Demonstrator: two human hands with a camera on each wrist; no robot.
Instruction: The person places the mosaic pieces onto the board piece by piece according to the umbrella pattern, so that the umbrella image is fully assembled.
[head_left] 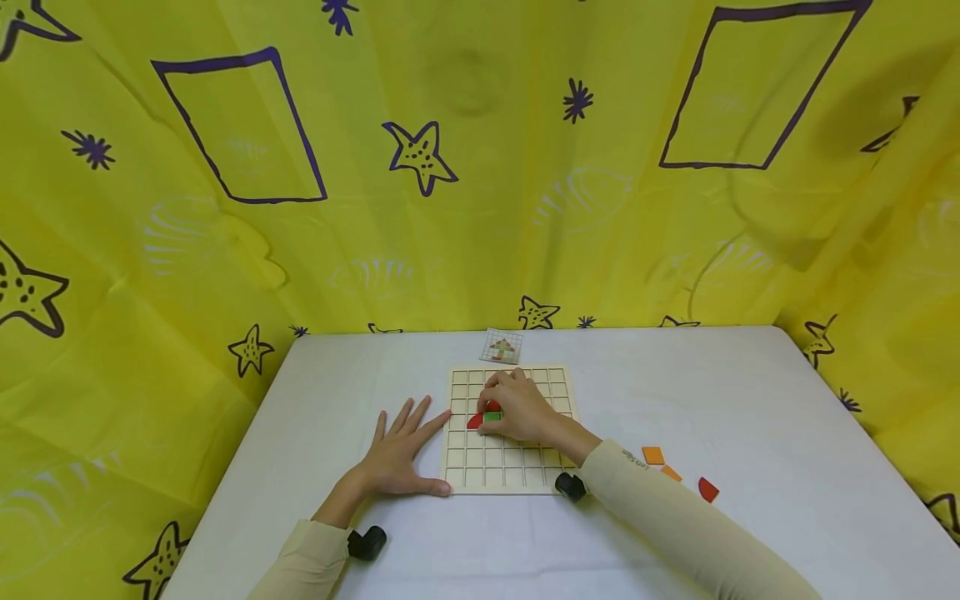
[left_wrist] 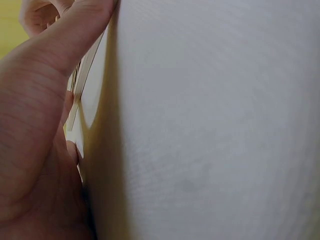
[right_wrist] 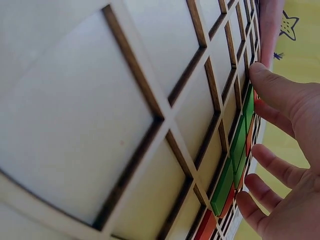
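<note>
A wooden grid board [head_left: 506, 490] lies on the white table. My left hand [head_left: 392, 458] is spread flat at its left side, with index finger and thumb touching the edge. Over the board, my right hand [head_left: 527, 410] has curled fingers; thumb and index finger pinch a red rounded piece [head_left: 474, 422] at the left of the group. Beside it sit a green piece [head_left: 492, 416] and another red piece [head_left: 493, 406]. Several green pieces [right_wrist: 239, 140] and a red one [right_wrist: 205, 225] show in a row in the right wrist view; the hand partly hides the group in the head view.
Behind the board lies a small pattern card [head_left: 501, 346]. To the right on the table are an orange square [head_left: 653, 455], another orange piece [head_left: 671, 472] and a red quarter-circle [head_left: 708, 489]. A yellow curtain [head_left: 480, 233] hangs around the table's back and sides.
</note>
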